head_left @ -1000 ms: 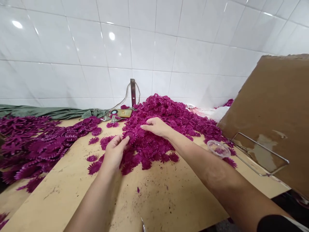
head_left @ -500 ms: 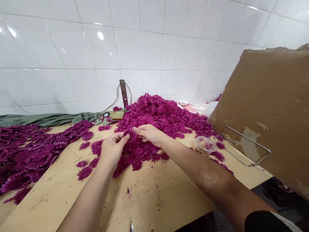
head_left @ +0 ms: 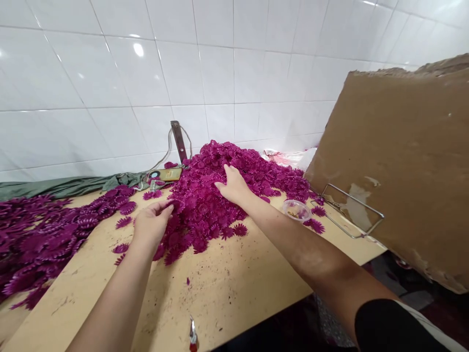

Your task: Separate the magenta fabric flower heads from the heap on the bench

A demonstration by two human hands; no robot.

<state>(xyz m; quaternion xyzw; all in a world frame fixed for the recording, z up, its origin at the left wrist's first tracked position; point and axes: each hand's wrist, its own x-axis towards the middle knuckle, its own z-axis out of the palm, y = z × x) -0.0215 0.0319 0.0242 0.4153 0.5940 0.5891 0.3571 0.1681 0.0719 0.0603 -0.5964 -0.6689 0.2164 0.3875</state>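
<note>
A large heap of magenta, petal-edged flower pieces [head_left: 200, 200] rises in the middle of the wooden table [head_left: 212, 288]. At the heap's left side, my left hand [head_left: 152, 222] pinches one dark magenta flower piece [head_left: 176, 205] between thumb and fingers. My right hand [head_left: 234, 185] reaches over the front of the heap, its thumb and index finger apart, with no piece visible in it. Whether its fingertips touch the pieces I cannot tell. Another spread of magenta pieces [head_left: 40, 244] lies along the left side.
A clear plastic cup [head_left: 302, 210] and a bent wire frame [head_left: 370, 211] stand at the right, by a leaning brown board [head_left: 399, 146]. A phone [head_left: 170, 174] and green cloth [head_left: 73, 185] lie near the tiled wall. A small red-handled metal tool [head_left: 193, 337] lies at the front edge.
My right hand has left the flower piece and moved to the heap, its fingers parting. My left hand keeps its piece. The camera view has shifted slightly right.
</note>
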